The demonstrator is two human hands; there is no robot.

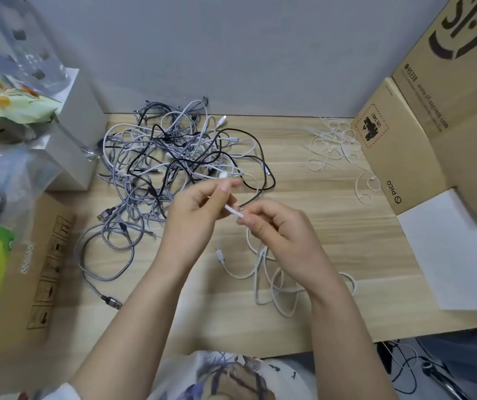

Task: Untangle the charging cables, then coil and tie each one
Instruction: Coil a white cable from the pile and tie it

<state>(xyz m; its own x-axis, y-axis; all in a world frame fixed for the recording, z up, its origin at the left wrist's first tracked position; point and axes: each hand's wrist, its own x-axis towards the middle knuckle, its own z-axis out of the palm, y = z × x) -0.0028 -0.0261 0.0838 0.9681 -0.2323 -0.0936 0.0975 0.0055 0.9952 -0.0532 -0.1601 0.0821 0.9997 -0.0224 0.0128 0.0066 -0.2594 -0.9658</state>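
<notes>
A pale wooden desk [332,226] against a grey wall carries a tangle of charging cables [173,157]. Just in front of it, the left hand [194,217] and right hand [277,229] both pinch one white cable [263,264], its loose loops lying below the right hand.

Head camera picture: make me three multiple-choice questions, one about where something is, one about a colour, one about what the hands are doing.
1. Where do the loose white ties lie?
A. beside the cardboard box
B. under the green pack
C. in a hand

2. What colour is the cable between both hands?
A. black
B. white
C. red

3. How are the left hand and right hand?
A. flat on the table
B. both pinching the cable
C. out of view

A: ties lie by the box.
B: the pinched cable is white.
B: fingers of both hands curl round it.
</notes>
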